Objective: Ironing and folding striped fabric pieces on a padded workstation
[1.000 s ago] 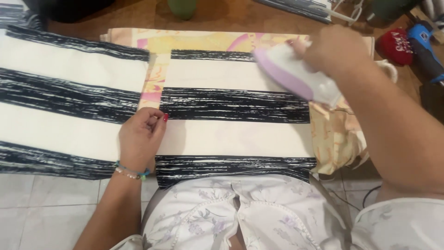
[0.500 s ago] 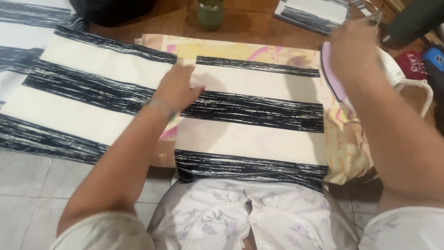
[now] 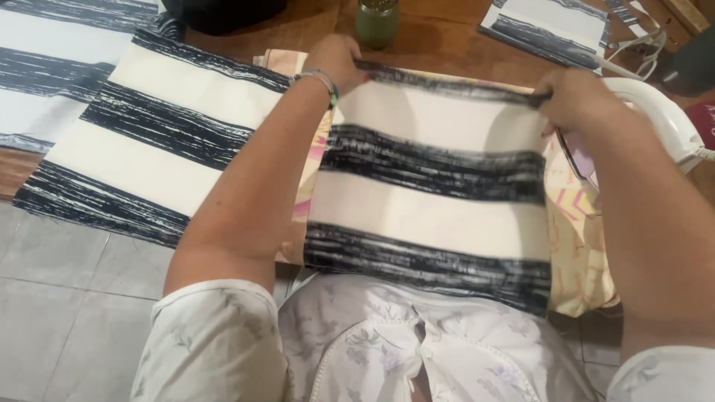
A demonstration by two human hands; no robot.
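Both hands have moved up to the far edge of the striped cloth since the earlier frame, when my left hand was resting flat on it and my right was beside the iron. Now my left hand is pinching the far left corner, fingers closed on the hem, while my right hand is gripping the far right corner likewise. Between them the cloth is lying stretched over the patterned pad, its near edge reaching my lap. Just beyond my right hand the iron is sitting; a green cup is standing near my left.
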